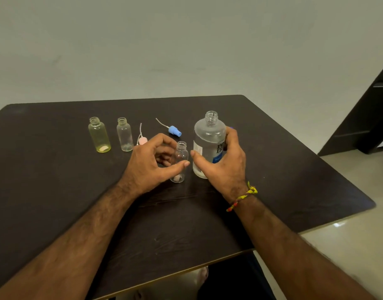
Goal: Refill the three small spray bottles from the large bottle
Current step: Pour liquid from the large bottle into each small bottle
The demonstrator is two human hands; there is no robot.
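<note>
My right hand [226, 163] grips the large clear bottle [209, 135], which stands uncapped on the table with a white and blue label and clear liquid inside. Just left of it stands a small clear bottle [181, 155], open at the top. My left hand [149, 163] curls round it, thumb across its front and fingers behind. Two more open small bottles stand at the back left, a yellowish bottle [99, 135] and a second clear bottle [124, 136].
A blue spray head [175, 130] with its tube lies behind my hands, and a pink spray head [142, 140] lies beside the second clear bottle. A small blue object [230, 127] peeks out behind my right fingers. The dark table [56, 191] ends close on the right, above tiled floor.
</note>
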